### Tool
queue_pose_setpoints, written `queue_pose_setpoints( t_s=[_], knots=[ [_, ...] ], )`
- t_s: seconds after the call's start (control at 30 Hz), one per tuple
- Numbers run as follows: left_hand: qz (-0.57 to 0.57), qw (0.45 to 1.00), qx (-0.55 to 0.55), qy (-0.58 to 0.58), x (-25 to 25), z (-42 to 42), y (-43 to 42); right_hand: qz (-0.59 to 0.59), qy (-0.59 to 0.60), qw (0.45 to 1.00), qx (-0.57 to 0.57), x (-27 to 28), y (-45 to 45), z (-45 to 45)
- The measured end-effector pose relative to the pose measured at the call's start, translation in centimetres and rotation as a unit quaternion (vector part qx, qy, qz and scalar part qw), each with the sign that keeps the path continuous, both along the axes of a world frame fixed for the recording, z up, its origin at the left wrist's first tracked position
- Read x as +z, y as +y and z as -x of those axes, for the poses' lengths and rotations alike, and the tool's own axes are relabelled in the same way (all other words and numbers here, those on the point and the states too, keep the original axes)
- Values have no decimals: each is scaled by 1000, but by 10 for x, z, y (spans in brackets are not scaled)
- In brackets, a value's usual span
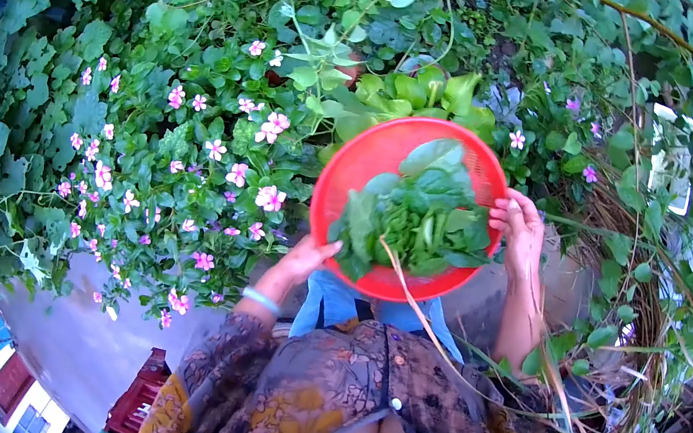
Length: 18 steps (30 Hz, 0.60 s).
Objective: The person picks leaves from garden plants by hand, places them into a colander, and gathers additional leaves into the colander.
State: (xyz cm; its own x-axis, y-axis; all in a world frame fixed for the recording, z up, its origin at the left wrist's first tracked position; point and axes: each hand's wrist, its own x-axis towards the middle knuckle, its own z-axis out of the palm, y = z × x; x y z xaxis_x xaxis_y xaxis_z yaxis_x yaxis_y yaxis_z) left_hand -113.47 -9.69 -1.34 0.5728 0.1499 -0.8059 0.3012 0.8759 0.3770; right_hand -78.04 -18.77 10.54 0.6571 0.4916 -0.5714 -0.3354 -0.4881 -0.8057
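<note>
Holding a red basket in both hands, out in front of the body and partly over the blue trousers. Gripping its near-left rim with the left hand, thumb laid along the edge, fingers mostly hidden under the basket; closed on the rim, though cannot tell how tightly. Pinching the right rim with the right hand, fingers and thumb drawn close together at the edge.

Turned with its open mouth up toward the head camera; nearly round in outline, too even to give a clear long axis. Heaped through the middle and near part with green leaves, pointing several ways, the broad one at the far side slanting up to the right. Crossed at the near rim by a tan stem, with its long axis running from over the leaves down to the right, in front of the patterned garment.

Wearing a pale blue bracelet on the left wrist. Facing a light-green plant just beyond the far rim, pink flowers at left and dry stalks at right. Cannot read the small pale mark on a dark red object at lower left.
</note>
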Motion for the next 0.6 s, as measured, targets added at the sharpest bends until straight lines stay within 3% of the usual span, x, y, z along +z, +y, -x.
queue_pose_setpoints(
  t_s=[0.07,0.17,0.27,0.5,0.53,0.6],
  knots=[
    [13,998,52,24,30,21,-15,-17,26,999,10,0,-3,-1],
    [34,992,39,112,42,56,-40,-22,28,999,19,0,-1,6],
    [42,984,140,104,51,79,-72,-27,32,999,23,-7,-2,9],
    [42,958,264,107,76,111,-149,-16,50,995,82,-9,9,13],
    [70,961,192,188,107,99,-137,-14,48,994,94,-10,11,14],
    [78,941,291,154,104,104,-162,-14,44,992,121,-12,16,15]
  ],
)
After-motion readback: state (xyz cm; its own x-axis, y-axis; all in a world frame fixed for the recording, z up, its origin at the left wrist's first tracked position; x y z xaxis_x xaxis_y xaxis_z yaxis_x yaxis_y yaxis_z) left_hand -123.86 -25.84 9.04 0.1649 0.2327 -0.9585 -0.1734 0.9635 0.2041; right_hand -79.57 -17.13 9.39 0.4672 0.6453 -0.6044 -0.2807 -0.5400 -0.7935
